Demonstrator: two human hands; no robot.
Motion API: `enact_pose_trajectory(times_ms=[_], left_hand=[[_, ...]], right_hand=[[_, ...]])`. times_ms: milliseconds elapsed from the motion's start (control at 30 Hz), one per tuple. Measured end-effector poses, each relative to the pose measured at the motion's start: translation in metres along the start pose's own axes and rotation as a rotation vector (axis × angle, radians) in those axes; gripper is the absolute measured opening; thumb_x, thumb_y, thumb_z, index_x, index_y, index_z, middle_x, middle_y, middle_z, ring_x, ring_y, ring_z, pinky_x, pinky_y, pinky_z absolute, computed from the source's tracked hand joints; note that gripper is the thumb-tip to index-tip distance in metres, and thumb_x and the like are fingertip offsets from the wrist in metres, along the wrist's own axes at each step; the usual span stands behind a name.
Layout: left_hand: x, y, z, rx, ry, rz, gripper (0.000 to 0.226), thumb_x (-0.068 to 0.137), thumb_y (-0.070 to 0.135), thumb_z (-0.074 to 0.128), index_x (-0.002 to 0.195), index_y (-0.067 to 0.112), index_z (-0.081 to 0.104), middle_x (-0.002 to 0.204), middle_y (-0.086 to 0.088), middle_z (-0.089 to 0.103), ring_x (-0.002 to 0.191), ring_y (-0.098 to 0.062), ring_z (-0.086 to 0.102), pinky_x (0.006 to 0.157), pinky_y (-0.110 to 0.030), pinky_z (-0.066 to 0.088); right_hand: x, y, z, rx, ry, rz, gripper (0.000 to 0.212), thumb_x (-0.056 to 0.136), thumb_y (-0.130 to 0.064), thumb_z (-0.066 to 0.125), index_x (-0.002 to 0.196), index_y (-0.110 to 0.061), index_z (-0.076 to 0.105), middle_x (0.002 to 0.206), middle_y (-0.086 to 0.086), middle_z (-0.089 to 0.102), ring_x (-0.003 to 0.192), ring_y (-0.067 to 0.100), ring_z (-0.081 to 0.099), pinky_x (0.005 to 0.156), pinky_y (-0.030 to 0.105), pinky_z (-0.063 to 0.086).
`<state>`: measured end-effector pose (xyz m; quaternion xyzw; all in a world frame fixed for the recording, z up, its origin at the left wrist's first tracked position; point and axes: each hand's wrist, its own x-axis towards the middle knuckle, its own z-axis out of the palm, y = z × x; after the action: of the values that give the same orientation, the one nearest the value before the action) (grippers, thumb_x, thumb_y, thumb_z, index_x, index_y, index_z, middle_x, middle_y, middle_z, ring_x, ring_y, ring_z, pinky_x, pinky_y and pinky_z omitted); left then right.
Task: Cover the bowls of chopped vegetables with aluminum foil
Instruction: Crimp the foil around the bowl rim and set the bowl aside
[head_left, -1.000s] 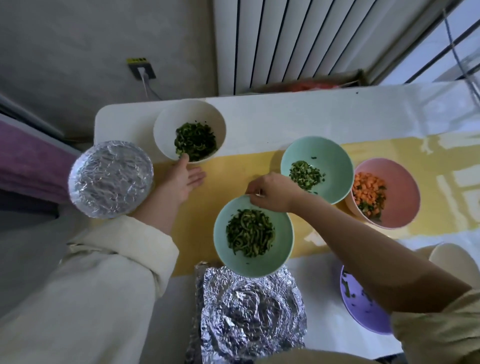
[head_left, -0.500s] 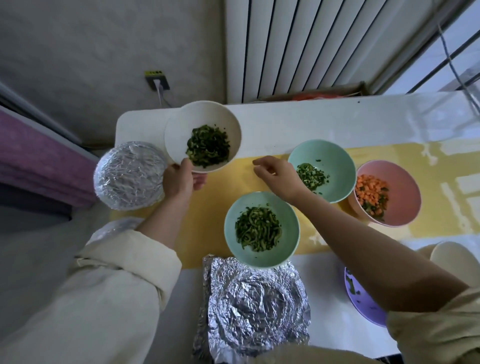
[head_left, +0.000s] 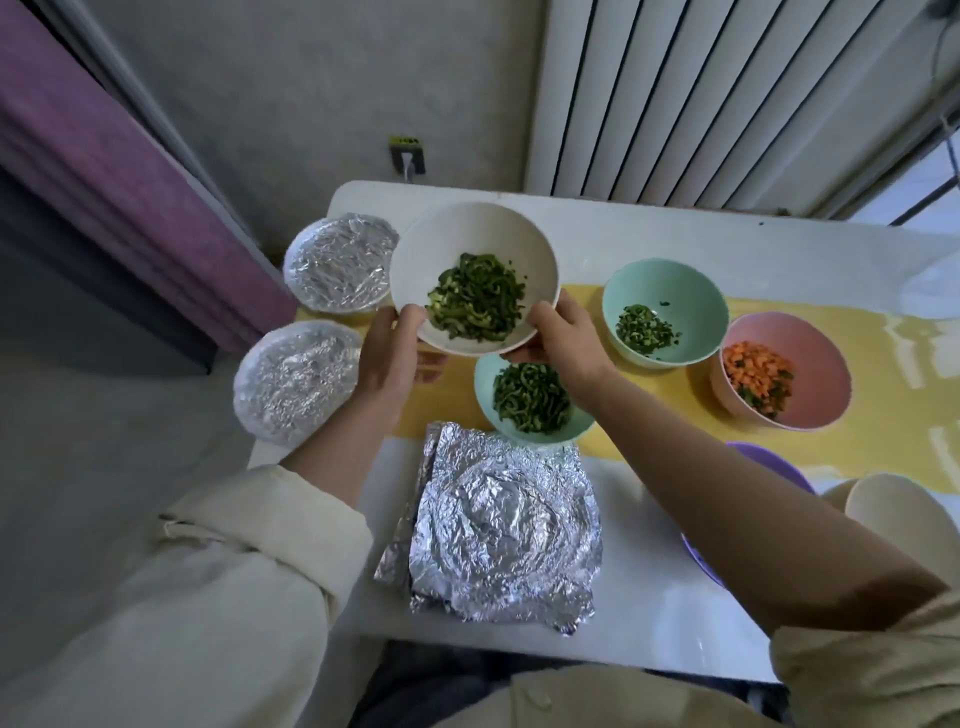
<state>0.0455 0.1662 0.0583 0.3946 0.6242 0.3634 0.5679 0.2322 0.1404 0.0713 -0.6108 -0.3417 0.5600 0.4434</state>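
Hands hold cream bowl (head_left: 467, 239) mouth-up: left hand (head_left: 387, 358), right hand (head_left: 563, 338) gripping near rim.

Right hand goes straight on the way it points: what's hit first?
The right hand grips the white bowl and points left and away. Next in that line is the far foil-covered bowl. The white bowl looks lifted, so it might pass over it. Depth is unclear.

No text, brand or number can be read anywhere. The small yellow-and-black sticker (head_left: 407, 141) above the grey wall socket (head_left: 409, 165) carries marks too small to make out.
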Motion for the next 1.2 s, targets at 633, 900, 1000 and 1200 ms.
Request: enact_pose_trajectory(times_ms=[633,900,1000,1200], left_hand=[[-0.197,-0.143,-0.107,-0.249,0.615,-0.284,0.04,0.094,0.012,0.038,0.131,0.004,0.05,0.128,-0.022,0.056,0.066,-0.032,0.065,0.07,-0.05,0.061],[-0.203,-0.166,-0.148,-0.3,0.52,-0.436,0.046,0.096,0.004,0.037,0.142,-0.002,0.038,0.129,-0.024,0.05,0.089,-0.037,0.064,0.054,-0.034,0.061],[-0.202,-0.169,-0.158,-0.354,0.484,-0.47,0.046,0.097,0.001,0.036,0.143,0.0,0.038,0.129,-0.022,0.05,0.094,-0.034,0.062,0.065,-0.038,0.061],[-0.188,-0.174,-0.178,-0.281,0.365,-0.465,0.043,0.094,-0.001,0.039,0.137,0.001,0.042,0.123,-0.018,0.052,0.081,-0.025,0.062,0.064,-0.039,0.059]], right_hand=[[-0.135,0.146,0.056,-1.089,-0.541,-0.243,0.045,0.09,-0.017,0.062,0.134,-0.012,0.053,0.143,0.01,0.045,0.126,0.026,0.046,0.104,0.031,0.035],[-0.124,0.159,0.101,-1.259,-0.59,-0.372,0.049,0.095,-0.026,0.058,0.142,-0.018,0.047,0.158,0.002,0.029,0.144,0.024,0.024,0.114,0.036,0.02],[-0.123,0.169,0.108,-1.425,-0.633,-0.28,0.057,0.098,-0.045,0.047,0.15,-0.026,0.032,0.16,-0.006,0.02,0.149,0.019,0.006,0.116,0.042,0.012],[-0.126,0.182,0.107,-1.633,-0.623,-0.43,0.053,0.095,-0.054,0.046,0.142,-0.03,0.044,0.146,0.001,0.042,0.141,0.025,0.02,0.112,0.044,0.013]])
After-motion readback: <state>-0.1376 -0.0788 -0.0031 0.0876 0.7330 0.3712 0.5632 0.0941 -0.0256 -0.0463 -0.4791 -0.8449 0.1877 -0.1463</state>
